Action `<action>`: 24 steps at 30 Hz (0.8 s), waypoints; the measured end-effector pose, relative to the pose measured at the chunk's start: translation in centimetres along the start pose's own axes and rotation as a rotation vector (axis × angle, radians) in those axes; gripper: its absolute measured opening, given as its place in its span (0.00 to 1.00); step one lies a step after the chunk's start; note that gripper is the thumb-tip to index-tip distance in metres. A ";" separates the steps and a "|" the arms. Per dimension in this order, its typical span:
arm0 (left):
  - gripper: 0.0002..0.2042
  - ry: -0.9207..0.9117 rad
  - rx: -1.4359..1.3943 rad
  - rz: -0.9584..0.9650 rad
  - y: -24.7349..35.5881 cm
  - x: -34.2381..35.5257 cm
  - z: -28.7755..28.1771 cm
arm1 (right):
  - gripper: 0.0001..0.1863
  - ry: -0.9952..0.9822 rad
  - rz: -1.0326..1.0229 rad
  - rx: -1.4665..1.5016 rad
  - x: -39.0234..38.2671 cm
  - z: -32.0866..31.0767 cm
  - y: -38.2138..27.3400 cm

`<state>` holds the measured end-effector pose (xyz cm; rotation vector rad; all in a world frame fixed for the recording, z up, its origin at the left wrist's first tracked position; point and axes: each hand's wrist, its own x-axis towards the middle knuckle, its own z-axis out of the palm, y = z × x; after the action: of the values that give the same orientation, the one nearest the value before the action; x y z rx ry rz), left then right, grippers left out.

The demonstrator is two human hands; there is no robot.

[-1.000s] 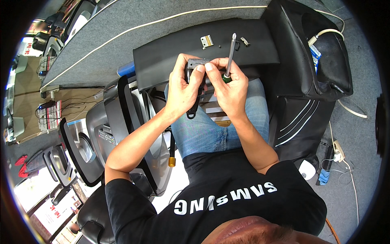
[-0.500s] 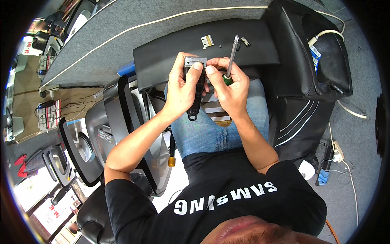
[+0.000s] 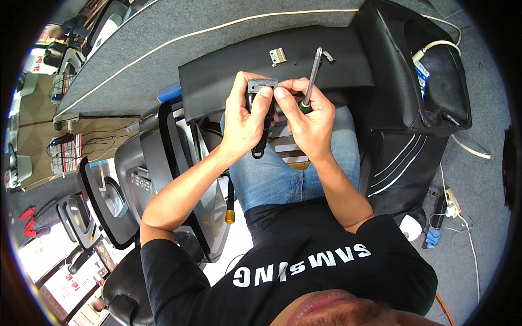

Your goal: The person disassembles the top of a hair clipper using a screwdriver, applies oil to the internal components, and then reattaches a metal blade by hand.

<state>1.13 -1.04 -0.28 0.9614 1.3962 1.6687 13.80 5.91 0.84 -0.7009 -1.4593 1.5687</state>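
My left hand (image 3: 243,117) is wrapped round a black hair clipper (image 3: 260,148), its thumb on the grey metal blade (image 3: 262,83) at the top. The clipper's looped end hangs toward my lap. My right hand (image 3: 311,122) holds a screwdriver (image 3: 314,76) with a green handle, shaft pointing up and away. The right thumb and forefinger meet at the blade's right edge; anything pinched between them is too small to make out. On the black padded seat (image 3: 228,65) beyond lie a silver and gold clipper blade (image 3: 277,56), a small metal part (image 3: 328,56) and tiny dark bits.
A black armrest (image 3: 408,70) with a white cable and a blue packet (image 3: 422,73) rises at the right. To the left is a grey and black salon chair (image 3: 157,157) with a remote control (image 3: 143,183). A power strip (image 3: 452,204) lies on the grey carpet.
The clipper has tipped slightly, its looped end moving up a little and its blade down. The screwdriver's tip has shifted marginally right. Both grips stay the same.
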 end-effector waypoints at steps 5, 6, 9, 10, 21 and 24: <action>0.08 0.030 0.028 0.038 0.1 -0.3 0.2 | 0.09 0.007 0.004 0.026 -0.3 0.2 -0.2; 0.08 0.029 0.051 0.054 0.1 -0.3 0.2 | 0.09 0.012 0.007 0.038 -0.4 0.2 -0.2; 0.08 0.029 0.122 0.108 0.3 -0.3 0.0 | 0.09 0.021 0.040 0.070 -0.5 0.4 -0.3; 0.08 0.031 0.148 0.131 0.5 -0.4 0.0 | 0.09 0.020 0.069 0.079 -0.5 0.3 -0.4; 0.17 -0.009 0.657 0.700 0.6 1.5 -2.5 | 0.09 -0.074 0.048 0.175 -0.6 -0.5 0.1; 0.21 -0.020 0.916 0.893 2.7 2.1 -2.9 | 0.10 -0.112 -0.035 0.246 -0.7 -0.5 0.6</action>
<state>-2.58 -0.77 2.20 2.3744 1.9037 1.5118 14.42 5.60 0.10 -0.4474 -1.3202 1.7467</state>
